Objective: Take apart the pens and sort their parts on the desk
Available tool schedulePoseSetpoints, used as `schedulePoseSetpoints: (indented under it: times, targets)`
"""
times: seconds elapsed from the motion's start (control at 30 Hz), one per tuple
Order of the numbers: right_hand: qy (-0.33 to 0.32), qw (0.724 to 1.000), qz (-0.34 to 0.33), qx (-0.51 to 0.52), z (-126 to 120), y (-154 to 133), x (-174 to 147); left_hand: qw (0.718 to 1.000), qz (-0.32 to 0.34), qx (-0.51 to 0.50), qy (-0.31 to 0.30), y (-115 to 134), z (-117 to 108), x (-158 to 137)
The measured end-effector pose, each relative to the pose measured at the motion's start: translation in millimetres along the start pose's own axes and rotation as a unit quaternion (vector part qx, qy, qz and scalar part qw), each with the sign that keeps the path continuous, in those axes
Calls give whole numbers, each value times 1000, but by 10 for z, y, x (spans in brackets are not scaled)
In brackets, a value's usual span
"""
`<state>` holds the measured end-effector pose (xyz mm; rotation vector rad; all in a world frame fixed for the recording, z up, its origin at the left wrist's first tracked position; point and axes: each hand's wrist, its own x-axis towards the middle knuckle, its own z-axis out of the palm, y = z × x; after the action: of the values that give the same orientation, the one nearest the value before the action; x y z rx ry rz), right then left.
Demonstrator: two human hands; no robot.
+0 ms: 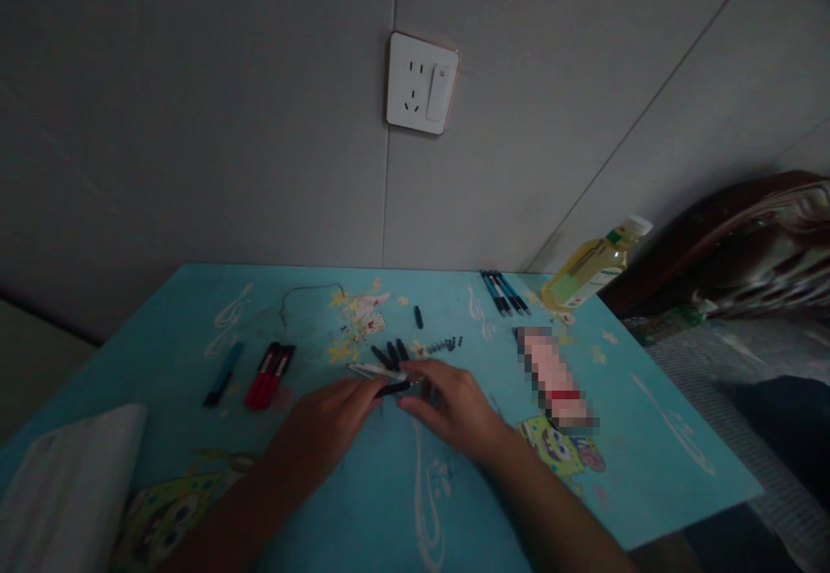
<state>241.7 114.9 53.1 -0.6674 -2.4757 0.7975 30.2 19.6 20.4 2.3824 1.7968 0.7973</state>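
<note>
My left hand [330,417] is closed, its fingertips pinching a dark pen part [393,389] that points toward the right hand. My right hand [450,400] curls around the other end of that part; a small shiny bit shows near its fingertips, too blurred to name. Just beyond the hands lie pale pen tubes [371,370] and several black pen pieces [392,353]. A row of small dark springs or coil-like pieces [444,345] lies to their right. Farther back is a single short black piece [418,317].
Red markers [265,376] and a blue marker [224,374] lie on the left of the blue patterned table [363,512]. Blue-black pens [506,293] and a yellow bottle [593,266] are at the back right. A pixelated pink item [554,374] and a white folded item [78,478] flank the hands.
</note>
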Motion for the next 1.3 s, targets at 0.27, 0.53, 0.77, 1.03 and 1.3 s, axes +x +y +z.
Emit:
schedulePoseSetpoints:
  times: [0.27,0.53,0.77,1.03,1.3]
  targets:
    - [-4,999,-12,-46,71,77,-6,1000,20,-17,9,11,60,-28]
    - [-16,999,-16,29,15,11,9,1000,-7,-25,2,57,-26,12]
    - [-30,999,-18,-40,59,69,-16,999,-9,-35,-30,120,-65,33]
    - [-18,999,-38,27,52,35,3,1000,4,-22,-20,79,-49,17]
    - [-34,999,-12,-26,88,67,-17,999,34,-11,-4,71,-19,13]
